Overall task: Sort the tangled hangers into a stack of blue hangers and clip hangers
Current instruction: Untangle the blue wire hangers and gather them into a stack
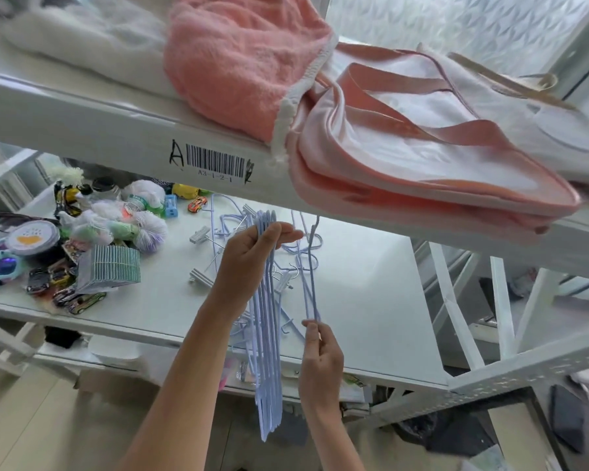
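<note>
My left hand (252, 253) grips a bundle of several pale blue hangers (269, 368) near their tops; they hang edge-on, down past the shelf's front edge. To the right, my right hand (320, 355) pinches the lower end of one more blue hanger (312, 280), held upright, its hook near the upper shelf's edge. Behind both hands, tangled blue hangers and grey clip hangers (203, 234) lie on the white shelf (371, 300). Another clip hanger (201, 277) lies nearer the front.
Toy cars, sunglasses, a round tub, mesh bags and a stack of cards (113, 263) crowd the shelf's left. The upper shelf (116, 130) overhangs close above, carrying a pink towel (238, 62) and a pink-trimmed bag (422, 147). White frame struts stand at right.
</note>
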